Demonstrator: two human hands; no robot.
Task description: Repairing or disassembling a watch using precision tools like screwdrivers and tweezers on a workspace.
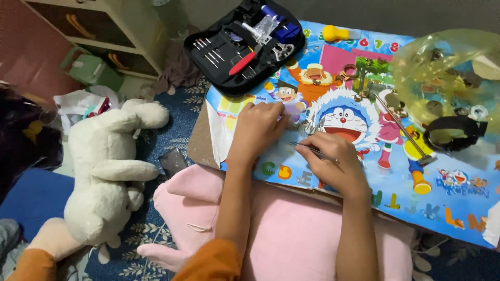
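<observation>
My left hand [259, 127] rests on a colourful cartoon board [453, 182] with its fingers curled down over something small that I cannot make out. My right hand [333, 161] holds thin metal tweezers [304, 147], their tips pointing left toward my left hand's fingers. Both forearms reach over a pink cushion [291, 229] on my lap.
An open black tool case [245, 44] with small tools lies at the board's far left. A small hammer [403, 130], a black watch strap [453, 132] and a yellow plastic bag [448, 67] lie to the right. A white plush toy [107, 171] sits on the left.
</observation>
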